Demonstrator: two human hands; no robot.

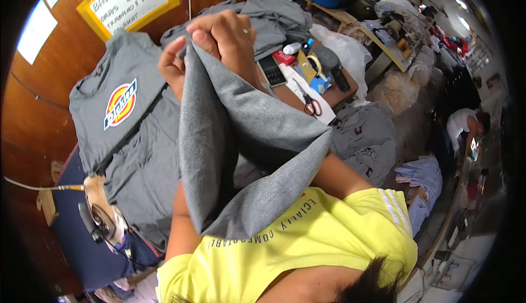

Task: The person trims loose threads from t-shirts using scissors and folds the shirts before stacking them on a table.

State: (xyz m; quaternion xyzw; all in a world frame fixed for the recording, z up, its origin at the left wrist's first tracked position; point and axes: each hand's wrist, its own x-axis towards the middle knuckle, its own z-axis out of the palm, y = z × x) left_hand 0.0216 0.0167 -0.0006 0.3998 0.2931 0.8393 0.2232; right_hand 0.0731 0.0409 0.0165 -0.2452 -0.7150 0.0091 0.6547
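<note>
A grey garment (257, 122) hangs in front of my chest, its cloth spread into a wide, hollow loop with a folded-looking lower edge. My right hand (227, 35), with a ring on one finger, is closed on the garment's narrow top corner. Just left of it, my left hand (172, 68) has bent fingers gripping the same corner from the other side. The cloth hides part of both hands and much of my forearms. Which part of the garment I hold cannot be made out.
A grey T-shirt (90, 103) with a round print lies left, by more grey garments (282, 20). An iron (98, 221) rests at lower left. Scissors (311, 104), a phone-like black device (272, 71) and tape (316, 66) lie on a small table. Another person (463, 127) bends at far right.
</note>
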